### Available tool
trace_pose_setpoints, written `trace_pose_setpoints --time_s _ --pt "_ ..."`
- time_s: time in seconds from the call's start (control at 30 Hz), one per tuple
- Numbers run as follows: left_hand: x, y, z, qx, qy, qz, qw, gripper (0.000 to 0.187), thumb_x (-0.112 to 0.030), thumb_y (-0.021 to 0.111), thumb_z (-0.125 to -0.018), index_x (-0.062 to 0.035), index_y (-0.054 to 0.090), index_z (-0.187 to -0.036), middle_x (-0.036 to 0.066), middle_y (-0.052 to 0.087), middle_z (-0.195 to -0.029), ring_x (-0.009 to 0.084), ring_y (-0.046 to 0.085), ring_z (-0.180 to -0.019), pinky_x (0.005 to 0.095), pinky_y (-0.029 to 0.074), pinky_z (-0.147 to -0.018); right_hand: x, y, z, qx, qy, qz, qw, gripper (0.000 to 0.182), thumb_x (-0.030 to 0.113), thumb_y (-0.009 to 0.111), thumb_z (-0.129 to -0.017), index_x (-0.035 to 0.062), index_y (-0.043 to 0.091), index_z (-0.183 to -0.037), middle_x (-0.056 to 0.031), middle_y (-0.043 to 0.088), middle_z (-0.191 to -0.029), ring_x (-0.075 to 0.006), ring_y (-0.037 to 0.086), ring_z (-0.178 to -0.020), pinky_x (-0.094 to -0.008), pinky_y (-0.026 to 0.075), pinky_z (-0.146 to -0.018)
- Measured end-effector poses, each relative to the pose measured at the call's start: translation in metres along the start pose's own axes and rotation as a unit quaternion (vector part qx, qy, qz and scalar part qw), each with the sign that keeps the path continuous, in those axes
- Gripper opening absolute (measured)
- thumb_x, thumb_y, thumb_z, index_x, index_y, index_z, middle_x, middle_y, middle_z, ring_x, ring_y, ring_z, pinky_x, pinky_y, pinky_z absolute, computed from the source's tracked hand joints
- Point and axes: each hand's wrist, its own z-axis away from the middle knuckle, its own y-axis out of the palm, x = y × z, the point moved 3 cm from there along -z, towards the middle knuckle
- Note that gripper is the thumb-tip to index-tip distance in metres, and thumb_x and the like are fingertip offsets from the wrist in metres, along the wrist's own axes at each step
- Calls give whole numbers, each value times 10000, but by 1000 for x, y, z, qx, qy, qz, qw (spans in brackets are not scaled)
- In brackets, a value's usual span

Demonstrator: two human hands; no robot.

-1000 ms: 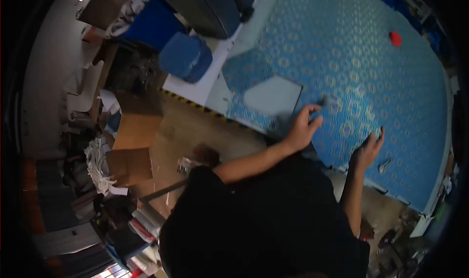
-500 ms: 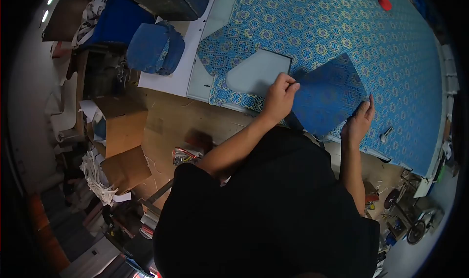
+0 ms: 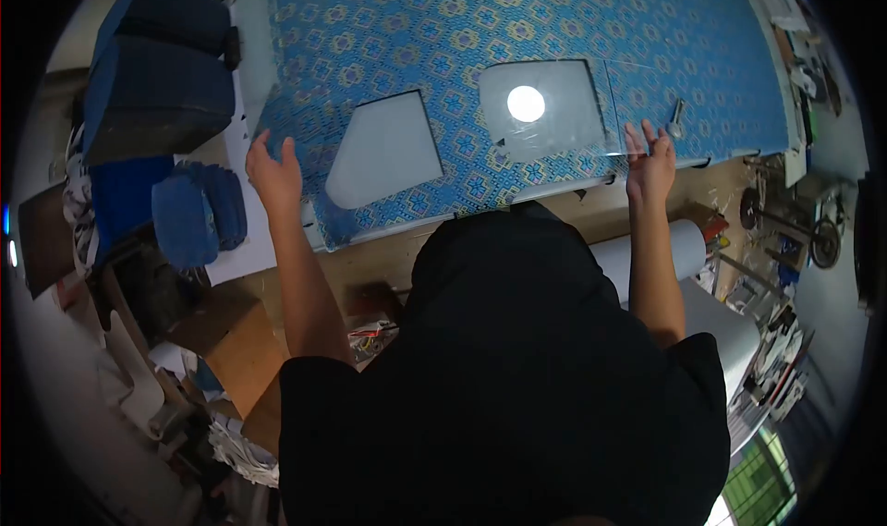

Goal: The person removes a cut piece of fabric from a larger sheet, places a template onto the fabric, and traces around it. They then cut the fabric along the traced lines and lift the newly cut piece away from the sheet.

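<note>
Blue fabric patterned with yellow motifs (image 3: 545,27) covers the table, with two cut-out openings where pale grey surface (image 3: 388,152) shows. My left hand (image 3: 274,177) is at the fabric's left corner, thumb and fingers apart. Over on the right, my right hand (image 3: 651,164) has its fingers spread near the front edge. Thin straight lines of a clear sheet (image 3: 637,110) run up to those fingers; the sheet's full extent is hidden by its transparency. A bright round reflection lies over the right-hand opening. Beyond my right fingertips lies a small silver tool (image 3: 677,117).
Stacked blue cut pieces (image 3: 189,214) rest on white board at the left, below large dark blue blocks (image 3: 162,91). A cardboard box (image 3: 231,341) stands on the floor at left. Under the table's right front are a pale roll (image 3: 679,249) and metal equipment (image 3: 822,244).
The blue fabric piece both hands held is out of them. My hands have moved wide apart to either side. The view has shifted, showing a second opening and the clear sheet.
</note>
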Motion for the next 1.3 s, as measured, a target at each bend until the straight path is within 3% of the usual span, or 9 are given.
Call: trace_pose_setpoints --time_s 0.23,0.4,0.63,0.77,0.87,0.93,1.03,1.17,1.3 --pt "-174 93 93 162 323 172 916 385 -164 781 -870 -39 682 -1221 155 616 -1235 367 540 -1169 452 452 -1007 -5 -29 -3 13 31 -52 998 491 203 364 -1126 -61 240 -1521 -229 495 -1477 -430 598 -1263 -463 559 -1018" --pt "-229 110 143 234 327 137 905 310 -132 818 -813 -33 714 -1087 123 630 -1114 339 568 -1087 435 481 -932 14 -55 -46 61 96 69 991 367 273 523 -1080 -46 527 -1261 -202 623 -1348 -268 671 -1109 -350 580 -843" --pt "-238 124 169 211 215 110 947 162 -80 738 -865 7 659 -976 160 629 -990 354 618 -946 444 512 -816 61 -90 -115 290 224 515 775 497 483 605 -1017 37 638 -799 -74 693 -652 -130 650 -548 -283 495 -483" --pt "-245 121 180 119 165 69 977 114 -88 690 -922 14 642 -931 170 649 -922 341 628 -834 431 518 -751 75 -104 -167 290 162 560 759 541 499 603 -1015 39 623 -731 -90 662 -601 -133 648 -544 -297 480 -479" --pt "-234 96 193 148 -40 73 985 133 -121 627 -1008 8 652 -986 100 635 -782 206 600 -687 363 498 -647 77 -100 -204 270 -18 615 740 616 542 585 -1005 6 635 -706 -142 646 -586 -222 656 -533 -377 493 -515" --pt "-219 83 212 368 -154 171 901 176 -162 595 -1042 -11 665 -984 27 612 -713 123 540 -619 310 472 -603 79 -90 -214 297 -51 728 616 677 585 565 -989 -27 671 -720 -195 644 -602 -344 661 -566 -463 507 -584" --pt "-217 67 228 431 -185 137 872 202 -201 612 -1032 -22 694 -988 10 601 -682 112 550 -597 300 468 -579 81 -78 -214 312 -72 722 613 728 633 580 -961 -38 689 -699 -207 652 -620 -322 680 -573 -452 527 -625" --pt "-253 77 218 375 -138 88 912 160 -172 684 -977 -23 698 -1035 13 617 -744 101 559 -666 289 483 -632 84 -61 -191 251 -83 691 673 696 666 660 -879 -12 703 -729 -210 687 -671 -383 701 -675 -460 533 -634" --pt "-327 114 205 329 83 115 933 373 -124 781 -869 -45 663 -1214 123 636 -1101 226 601 -1031 363 512 -881 70 -61 -192 262 -105 684 673 637 601 679 -864 -26 730 -768 -252 692 -716 -431 689 -707 -500 542 -655"
